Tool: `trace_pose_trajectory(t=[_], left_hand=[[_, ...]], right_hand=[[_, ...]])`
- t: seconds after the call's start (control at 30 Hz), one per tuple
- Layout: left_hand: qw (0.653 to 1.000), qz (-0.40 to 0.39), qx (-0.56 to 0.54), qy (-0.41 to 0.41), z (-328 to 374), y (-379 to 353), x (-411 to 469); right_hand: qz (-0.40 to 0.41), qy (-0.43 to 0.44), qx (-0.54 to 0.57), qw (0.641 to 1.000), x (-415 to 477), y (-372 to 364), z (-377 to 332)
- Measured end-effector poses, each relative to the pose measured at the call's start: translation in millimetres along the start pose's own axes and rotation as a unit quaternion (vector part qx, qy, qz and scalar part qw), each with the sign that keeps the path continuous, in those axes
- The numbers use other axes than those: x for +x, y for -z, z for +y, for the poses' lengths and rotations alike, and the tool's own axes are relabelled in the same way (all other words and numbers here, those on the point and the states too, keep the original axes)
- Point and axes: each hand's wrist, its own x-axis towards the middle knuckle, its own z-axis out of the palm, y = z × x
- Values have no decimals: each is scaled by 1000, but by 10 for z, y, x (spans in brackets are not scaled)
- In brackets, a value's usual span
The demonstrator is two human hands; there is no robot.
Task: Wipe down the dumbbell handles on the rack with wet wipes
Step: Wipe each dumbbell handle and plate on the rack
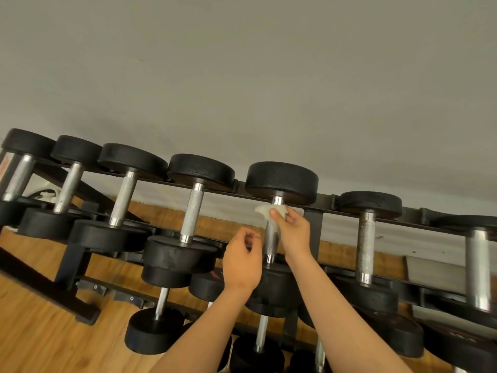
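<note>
A rack (326, 201) of black dumbbells is seen running from the left edge of the frame down towards the right edge, with a grey wall (242, 76) above it and a wood floor (40, 332) at the lower left. A white wipe (265, 211) is pinched between the thumb and curled fingers of the right hand (291, 230), just right of the centre. The wipe is pressed against the upper end of a steel handle (270, 246), right under that dumbbell's far head (281, 181). The left hand (242, 257) is held just left of the same handle, lower down, with its fingers loosely curled and nothing seen in them; whether the handle is touched cannot be told. A rust-spotted handle (365, 238) is seen on the next dumbbell to the right.
</note>
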Motion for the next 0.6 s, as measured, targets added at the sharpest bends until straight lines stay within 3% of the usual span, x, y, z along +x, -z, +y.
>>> trace_pose_trajectory(t=[0.3,0.47,0.6], left_hand=[[1000,-2,13,1,17,12,0],[1000,-5,14,2,20,15,3],[1000,-7,12,5,1,2,7]], right_hand=[[113,-34,54,992,67,-132,-49],[96,-57,65,992,122,-148,-109],[127,-53,72,988,126,-125,-75]])
